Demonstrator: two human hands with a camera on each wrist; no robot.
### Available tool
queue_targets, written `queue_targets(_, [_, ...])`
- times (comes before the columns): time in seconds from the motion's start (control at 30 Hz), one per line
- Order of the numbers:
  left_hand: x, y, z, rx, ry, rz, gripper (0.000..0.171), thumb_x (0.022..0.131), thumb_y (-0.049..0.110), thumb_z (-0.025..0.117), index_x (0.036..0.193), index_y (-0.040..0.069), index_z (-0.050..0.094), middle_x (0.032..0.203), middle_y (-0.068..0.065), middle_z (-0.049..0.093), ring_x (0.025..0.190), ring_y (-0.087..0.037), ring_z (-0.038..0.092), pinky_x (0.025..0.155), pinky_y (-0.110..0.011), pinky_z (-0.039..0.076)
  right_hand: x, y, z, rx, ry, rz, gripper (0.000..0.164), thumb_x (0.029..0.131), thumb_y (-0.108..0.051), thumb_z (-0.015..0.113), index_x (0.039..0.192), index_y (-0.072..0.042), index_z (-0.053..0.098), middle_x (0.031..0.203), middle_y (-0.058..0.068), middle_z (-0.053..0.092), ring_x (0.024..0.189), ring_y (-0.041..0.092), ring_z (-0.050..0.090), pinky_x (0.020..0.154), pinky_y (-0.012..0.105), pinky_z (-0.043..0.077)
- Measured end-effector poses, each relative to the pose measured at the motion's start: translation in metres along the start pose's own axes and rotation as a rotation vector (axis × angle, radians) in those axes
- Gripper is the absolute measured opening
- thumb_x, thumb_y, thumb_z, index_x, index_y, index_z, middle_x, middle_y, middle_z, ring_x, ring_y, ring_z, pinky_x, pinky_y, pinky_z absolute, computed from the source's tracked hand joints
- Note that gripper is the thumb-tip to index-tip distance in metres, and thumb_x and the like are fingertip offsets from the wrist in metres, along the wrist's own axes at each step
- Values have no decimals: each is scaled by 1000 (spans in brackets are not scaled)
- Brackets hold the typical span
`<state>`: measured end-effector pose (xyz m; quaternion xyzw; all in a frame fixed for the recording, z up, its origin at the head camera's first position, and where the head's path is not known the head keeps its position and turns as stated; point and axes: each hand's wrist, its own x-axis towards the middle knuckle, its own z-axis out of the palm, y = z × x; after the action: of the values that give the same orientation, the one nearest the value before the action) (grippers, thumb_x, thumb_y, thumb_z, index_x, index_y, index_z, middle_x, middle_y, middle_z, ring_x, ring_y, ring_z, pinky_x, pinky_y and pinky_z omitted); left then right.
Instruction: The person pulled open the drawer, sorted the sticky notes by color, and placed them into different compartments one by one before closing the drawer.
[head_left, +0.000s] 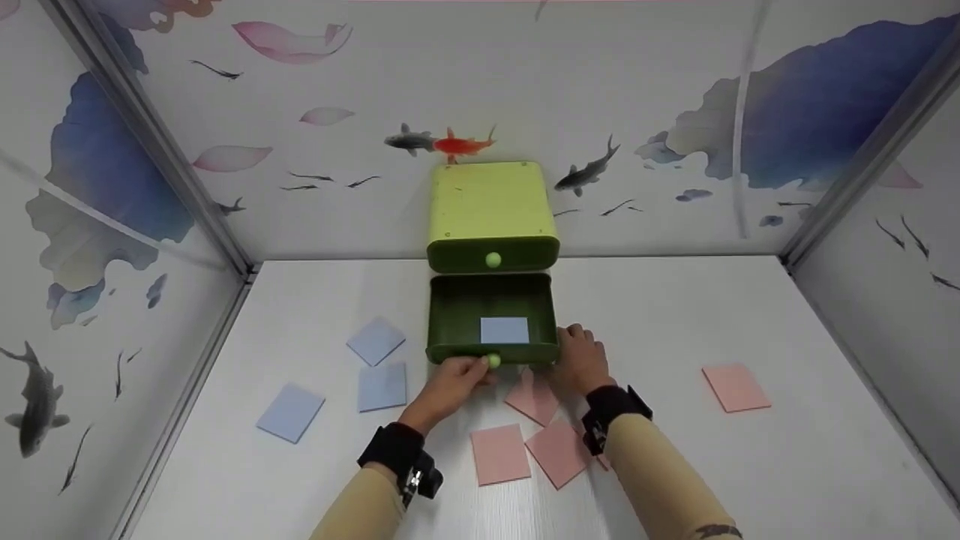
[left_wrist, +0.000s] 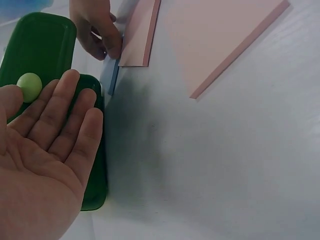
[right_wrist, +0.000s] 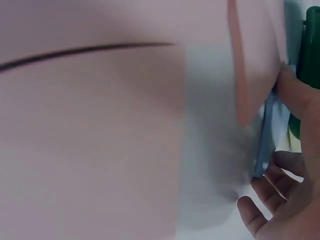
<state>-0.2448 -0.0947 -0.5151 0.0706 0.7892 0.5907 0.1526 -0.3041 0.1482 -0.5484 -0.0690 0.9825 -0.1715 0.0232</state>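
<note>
A small green two-tier drawer box stands against the back wall, its lower drawer pulled out. My left hand pinches that drawer's round light-green knob between thumb and index finger; its other fingers stretch below the drawer front. One light-blue square pad lies inside the drawer. Just off the drawer's right front corner, my right hand grips another light-blue square pad by its edges, close to the table. A pink square pad lies right beside that held pad, in front of the drawer.
More pink pads lie in front, one partly hidden by the right wrist. A single pink pad lies far right. Several blue pads are spread left of the drawer. The upper drawer is closed. White patterned walls enclose the table.
</note>
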Motion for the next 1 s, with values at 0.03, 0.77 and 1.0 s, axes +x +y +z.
queue_targets(0.03, [0,0,0,1,1,1,45,103,36,46,116,-1,67,111,-16,72,113,-27,64,99,-45,49,0,0,-1,4,-5,5,65,86,-43,71,133,-1,52,130,23,52,121,40,49,101,57,39])
queue_targets(0.77, [1,1,2,43,-14,-1,47,104,38,44,121,0,65,109,-13,73,112,-25,65,95,-41,50,-7,19,-31,130,-124,232,76,76,-33,81,127,11,46,121,31,47,108,45,56,91,56,48])
queue_targets(1.0, [2,0,3,10,-5,6,48,104,37,45,120,-3,64,109,-15,73,113,-26,65,99,-45,49,-7,24,-31,204,-181,272,76,80,-33,79,133,6,40,128,29,56,118,43,57,98,55,47])
